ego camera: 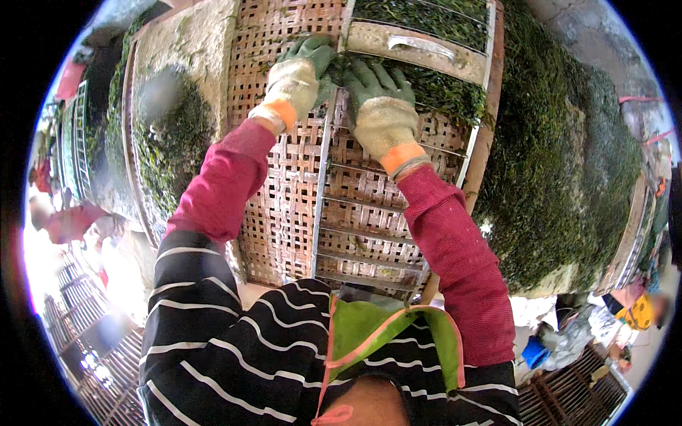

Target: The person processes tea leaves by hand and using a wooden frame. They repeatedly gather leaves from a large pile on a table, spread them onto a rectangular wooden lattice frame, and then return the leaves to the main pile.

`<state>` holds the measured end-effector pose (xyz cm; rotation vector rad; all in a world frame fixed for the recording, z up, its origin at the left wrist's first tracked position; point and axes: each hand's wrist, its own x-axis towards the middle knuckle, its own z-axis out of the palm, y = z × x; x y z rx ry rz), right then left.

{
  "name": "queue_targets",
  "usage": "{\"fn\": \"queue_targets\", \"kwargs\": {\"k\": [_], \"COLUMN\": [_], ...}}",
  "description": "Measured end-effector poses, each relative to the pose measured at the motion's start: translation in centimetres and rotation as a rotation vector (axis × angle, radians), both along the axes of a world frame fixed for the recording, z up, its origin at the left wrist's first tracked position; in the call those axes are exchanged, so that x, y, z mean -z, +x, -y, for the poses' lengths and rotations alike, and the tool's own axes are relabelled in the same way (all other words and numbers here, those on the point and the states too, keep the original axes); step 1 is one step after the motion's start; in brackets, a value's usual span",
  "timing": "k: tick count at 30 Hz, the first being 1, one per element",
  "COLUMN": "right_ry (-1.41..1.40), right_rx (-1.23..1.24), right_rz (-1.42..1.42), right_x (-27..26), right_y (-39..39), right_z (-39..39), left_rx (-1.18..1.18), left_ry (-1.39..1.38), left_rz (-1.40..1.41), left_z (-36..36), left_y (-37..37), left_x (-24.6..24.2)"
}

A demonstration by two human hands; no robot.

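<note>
A woven bamboo tray (287, 197) lies before me, with a slatted metal frame (321, 202) over its right part. Dark green leafy strands, possibly seaweed, fill the frame's upper slots (447, 88). My left hand (298, 80), in a green-and-cream work glove, rests at the frame's left rail beside the strands; its fingertips are partly hidden. My right hand (381, 101), gloved alike, lies palm down with fingers spread on the strands just below a pale crossbar with a handle (421, 45). Whether the left hand holds any strands cannot be told.
A large heap of green strands (554, 175) lies to the right, a smaller heap (173, 144) on a board to the left. A blue container (535, 352) and plastic bags stand lower right. Slatted racks (101, 341) are at lower left. People are blurred at both edges.
</note>
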<state>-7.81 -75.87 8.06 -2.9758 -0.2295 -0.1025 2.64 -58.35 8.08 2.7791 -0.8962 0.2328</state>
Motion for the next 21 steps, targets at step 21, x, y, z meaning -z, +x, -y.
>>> {"fn": "queue_targets", "kwargs": {"k": [21], "right_ry": [0.212], "right_rx": [0.022], "right_rz": [0.189], "right_x": [2.4], "right_y": [-0.6], "right_z": [3.1], "left_rx": [0.046], "left_ry": [-0.132], "left_rz": [0.14], "left_z": [4.7], "left_y": [-6.6], "left_x": [0.3]}}
